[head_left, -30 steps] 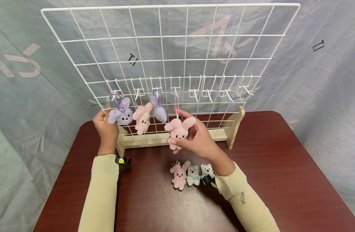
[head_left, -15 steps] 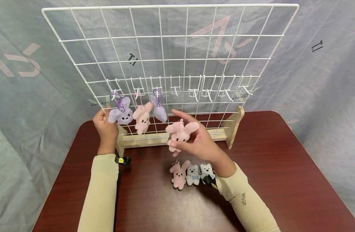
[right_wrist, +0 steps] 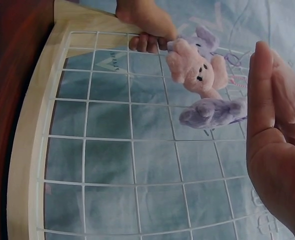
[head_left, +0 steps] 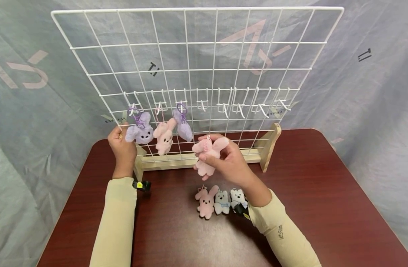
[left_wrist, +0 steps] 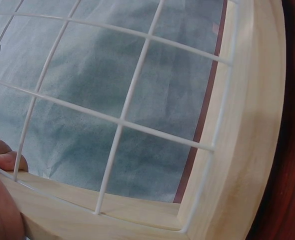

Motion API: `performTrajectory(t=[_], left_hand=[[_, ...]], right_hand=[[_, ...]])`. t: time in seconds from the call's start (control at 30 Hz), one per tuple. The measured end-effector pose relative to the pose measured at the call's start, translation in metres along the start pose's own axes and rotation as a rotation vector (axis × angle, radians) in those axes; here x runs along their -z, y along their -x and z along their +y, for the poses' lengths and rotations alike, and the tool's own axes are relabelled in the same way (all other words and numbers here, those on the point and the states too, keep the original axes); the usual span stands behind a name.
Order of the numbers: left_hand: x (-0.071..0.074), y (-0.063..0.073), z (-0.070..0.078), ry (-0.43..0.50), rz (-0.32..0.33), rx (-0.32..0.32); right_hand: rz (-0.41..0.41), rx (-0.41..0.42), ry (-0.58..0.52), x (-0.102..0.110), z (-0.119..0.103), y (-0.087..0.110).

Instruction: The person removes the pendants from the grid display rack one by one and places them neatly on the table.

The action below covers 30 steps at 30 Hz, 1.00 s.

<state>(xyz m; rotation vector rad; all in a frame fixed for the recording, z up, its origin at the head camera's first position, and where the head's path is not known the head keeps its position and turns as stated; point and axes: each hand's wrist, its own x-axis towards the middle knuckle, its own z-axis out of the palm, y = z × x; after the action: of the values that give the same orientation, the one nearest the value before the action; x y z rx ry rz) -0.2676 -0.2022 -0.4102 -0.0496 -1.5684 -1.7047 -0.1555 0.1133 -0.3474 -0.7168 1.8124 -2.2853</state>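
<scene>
In the head view, my right hand [head_left: 235,163] holds a pink plush bunny keychain [head_left: 206,168] in front of the white wire grid rack [head_left: 198,70]. Its thumb lies across the bunny, with the other fingers behind. The bunny's pink bead chain [head_left: 207,144] lies over its head, below the fourth hook [head_left: 202,105]. My left hand [head_left: 123,152] grips the rack's left side; in the left wrist view its fingertips [left_wrist: 7,159] curl round the wooden frame [left_wrist: 77,215]. Beside it hang a purple bunny [head_left: 140,133], a pink bunny [head_left: 164,138] and a second purple plush [head_left: 183,128].
On the brown table [head_left: 170,230] lie another pink bunny [head_left: 206,202] and two white bear plushes, one with a blue bow [head_left: 222,202], the other [head_left: 238,196] near my right wrist. Several bare hooks [head_left: 238,108] line the grid's right half. Grey cloth [head_left: 374,92] hangs behind.
The held bunny's chain has come off the fourth hook and dropped onto its head. My right hand has moved slightly down and right, its index finger drawn in. The left hand stays put.
</scene>
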Motion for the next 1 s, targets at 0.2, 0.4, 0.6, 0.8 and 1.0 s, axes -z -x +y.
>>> performTrajectory(t=[0.2, 0.4, 0.6, 0.8, 1.0], left_hand=[[-0.0002, 0.0000, 0.0002, 0.031, -0.007, 0.016], [0.0002, 0.0008, 0.0005, 0.021, -0.009, 0.008], [0.0003, 0.0007, -0.0001, 0.017, -0.010, -0.001], [0.0004, 0.0002, 0.0007, 0.030, -0.005, 0.010], [0.0006, 0.0003, 0.0017, 0.011, -0.013, -0.015]], right_hand=[[-0.034, 0.028, -0.027, 0.0007, 0.0025, 0.0002], [-0.025, 0.046, -0.009, 0.0017, 0.0038, 0.0010], [0.055, 0.069, 0.128, 0.0025, 0.0043, -0.0006], [0.186, 0.067, 0.244, 0.0047, 0.0064, -0.0047], [0.256, 0.003, 0.238, 0.0059, 0.0047, -0.0048]])
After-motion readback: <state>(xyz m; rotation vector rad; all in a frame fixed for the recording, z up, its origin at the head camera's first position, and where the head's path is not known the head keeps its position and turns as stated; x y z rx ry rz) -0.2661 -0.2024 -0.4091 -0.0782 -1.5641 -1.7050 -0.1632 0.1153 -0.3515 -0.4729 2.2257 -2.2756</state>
